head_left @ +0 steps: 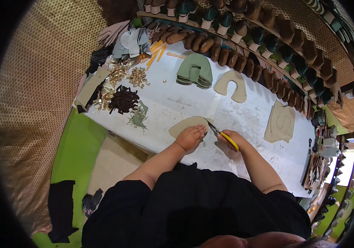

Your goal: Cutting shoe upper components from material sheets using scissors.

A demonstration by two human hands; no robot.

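white worktable (243, 120), green floor (77, 144), shoe-last shelves (292, 45)

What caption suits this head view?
Left hand pins a beige cut-out while right hand works yellow-handled scissors.

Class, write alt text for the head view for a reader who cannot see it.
A person's left hand presses a beige cut piece flat on a white worktable while the right hand works a yellow-handled tool at its edge. Stacks of green and beige pieces lie beyond.
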